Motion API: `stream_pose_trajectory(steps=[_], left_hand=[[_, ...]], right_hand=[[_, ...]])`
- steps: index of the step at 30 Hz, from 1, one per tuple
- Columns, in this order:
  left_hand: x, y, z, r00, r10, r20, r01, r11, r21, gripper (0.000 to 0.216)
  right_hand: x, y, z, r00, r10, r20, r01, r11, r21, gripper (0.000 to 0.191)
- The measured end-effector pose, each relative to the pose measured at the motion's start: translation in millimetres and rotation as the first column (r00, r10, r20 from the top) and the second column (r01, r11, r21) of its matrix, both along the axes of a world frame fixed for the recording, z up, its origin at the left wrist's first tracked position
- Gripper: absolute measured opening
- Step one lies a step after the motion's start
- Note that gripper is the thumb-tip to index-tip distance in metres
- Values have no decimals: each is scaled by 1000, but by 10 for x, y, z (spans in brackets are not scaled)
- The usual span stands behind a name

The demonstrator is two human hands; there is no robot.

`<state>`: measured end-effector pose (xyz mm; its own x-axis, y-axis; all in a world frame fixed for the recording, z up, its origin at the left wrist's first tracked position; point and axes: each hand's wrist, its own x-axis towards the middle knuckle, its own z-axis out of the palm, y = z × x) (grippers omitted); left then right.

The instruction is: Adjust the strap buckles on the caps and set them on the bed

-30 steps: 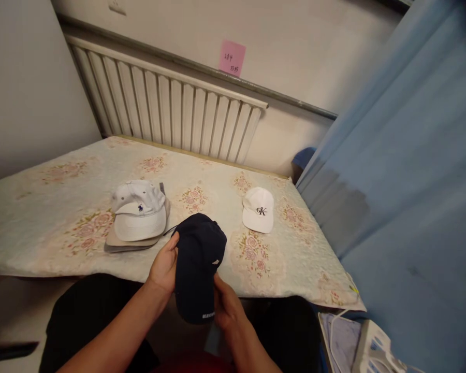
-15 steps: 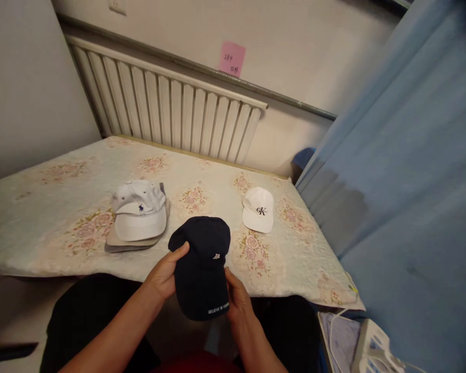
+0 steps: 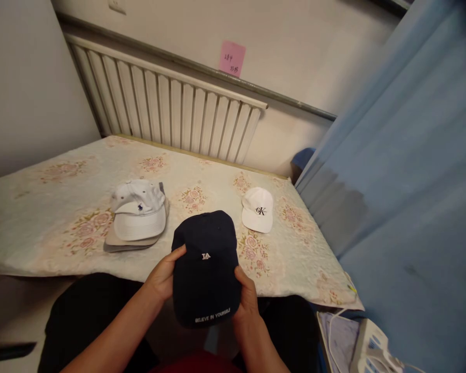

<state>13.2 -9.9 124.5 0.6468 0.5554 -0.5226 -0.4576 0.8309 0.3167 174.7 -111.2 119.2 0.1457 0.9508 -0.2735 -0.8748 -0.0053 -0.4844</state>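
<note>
A dark navy baseball cap [image 3: 204, 280] is held over the near edge of the bed, its brim toward me. White letters mark its front, and "BELIEVE IN YOURSELF" runs along the brim. My left hand [image 3: 166, 272] grips its left side, thumb on top and fingers hidden underneath. On the right side, my right hand [image 3: 246, 298] holds the brim area with its thumb on the edge. To the left lies a stack of caps, a white cap [image 3: 140, 212] with a small dark emblem on top and a beige brim [image 3: 116, 238] below. A white CK cap [image 3: 258, 210] lies at the right.
The caps lie on a floral bed cover [image 3: 202, 160]. Behind it stand a white radiator [image 3: 171, 103] and a wall with a pink note [image 3: 232, 58]. A blue curtain [image 3: 404, 171] hangs at the right, above a white power strip [image 3: 373, 347] with cords.
The navy cap has turned to face me more squarely and its brim looks flatter, with the whole brim text now showing. My right hand has shifted slightly right with its edge.
</note>
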Motion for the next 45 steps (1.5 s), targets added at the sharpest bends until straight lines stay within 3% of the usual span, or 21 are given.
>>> stream_pose_trajectory(steps=[8, 12, 24, 29, 32, 38, 45], left_hand=[[93, -98, -77, 998, -68, -17, 68, 997, -23, 24], [94, -124, -83, 997, -19, 78, 18, 1000, 6, 29], [45, -145, -160, 942, 29, 335, -67, 993, 100, 50], [84, -248, -209, 981, -53, 186, 49, 998, 28, 39], [116, -259, -206, 995, -41, 89, 40, 999, 15, 39], [106, -232, -236, 988, -19, 153, -2, 991, 134, 38], [36, -203, -398, 990, -41, 135, 44, 999, -15, 31]], right_hand=[[30, -84, 58, 987, 140, -76, -145, 987, -75, 41], [33, -86, 123, 985, 142, -95, -150, 985, -86, 38], [36, -25, 122, 1000, 15, 2, -14, 987, -161, 35], [45, 31, 170, 999, -38, -7, 37, 992, -121, 33], [53, 44, 226, 998, -61, -12, 60, 993, -103, 32], [156, 106, 305, 989, -151, 7, 151, 988, -42, 31], [300, 229, 333, 959, -285, -5, 284, 959, -15, 27]])
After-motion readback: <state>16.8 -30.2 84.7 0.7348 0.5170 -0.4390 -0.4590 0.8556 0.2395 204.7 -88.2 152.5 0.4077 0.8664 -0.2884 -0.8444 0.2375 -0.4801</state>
